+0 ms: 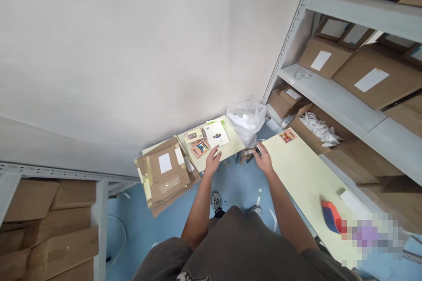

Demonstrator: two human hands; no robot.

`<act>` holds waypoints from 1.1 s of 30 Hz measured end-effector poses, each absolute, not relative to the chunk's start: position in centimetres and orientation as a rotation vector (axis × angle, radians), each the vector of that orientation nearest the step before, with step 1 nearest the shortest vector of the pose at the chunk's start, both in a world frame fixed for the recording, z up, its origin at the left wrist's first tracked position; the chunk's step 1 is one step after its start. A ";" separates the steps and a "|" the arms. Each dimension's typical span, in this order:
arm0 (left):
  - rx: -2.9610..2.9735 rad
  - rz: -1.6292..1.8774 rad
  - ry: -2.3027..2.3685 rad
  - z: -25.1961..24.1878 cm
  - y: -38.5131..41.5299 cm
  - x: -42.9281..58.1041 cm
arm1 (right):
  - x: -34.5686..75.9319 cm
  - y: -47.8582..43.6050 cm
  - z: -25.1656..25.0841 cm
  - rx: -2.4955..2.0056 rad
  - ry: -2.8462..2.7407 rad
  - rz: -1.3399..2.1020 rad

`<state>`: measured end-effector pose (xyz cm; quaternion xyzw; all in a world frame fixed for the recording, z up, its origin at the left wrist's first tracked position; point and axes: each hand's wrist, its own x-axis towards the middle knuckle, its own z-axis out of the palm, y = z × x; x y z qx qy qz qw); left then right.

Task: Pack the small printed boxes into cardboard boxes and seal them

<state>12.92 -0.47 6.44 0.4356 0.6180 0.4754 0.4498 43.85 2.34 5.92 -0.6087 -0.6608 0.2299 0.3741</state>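
My left hand (212, 160) hovers with its fingers spread over the near edge of a pale yellow table (227, 151), just short of a white card (216, 134) and several colourful small cards (198, 145). My right hand (263, 158) reaches toward a small brown box (248, 154) and a dark small object between the two tables; its fingers are slightly curled and I cannot make out whether they hold anything. A clear plastic bag (247, 120) with white contents stands just beyond.
A flattened cardboard box (165, 173) lies at the left table end. A second pale table (306, 180) runs to the right with a small picture card (287, 135) and a red-blue object (331, 216). Metal shelving (339, 101) holds cardboard boxes. Blue floor below.
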 end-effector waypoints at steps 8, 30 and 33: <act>1.074 1.165 1.463 5.5 2.2 6.9 | 36.8 4.0 6.5 -1.569 -1.702 0.578; 1.487 0.812 1.678 1.5 18.4 15.0 | 44.7 22.1 0.3 -1.721 -1.736 0.920; 1.582 0.640 1.728 1.0 21.8 17.1 | 44.8 23.6 -0.1 -1.775 -1.760 0.975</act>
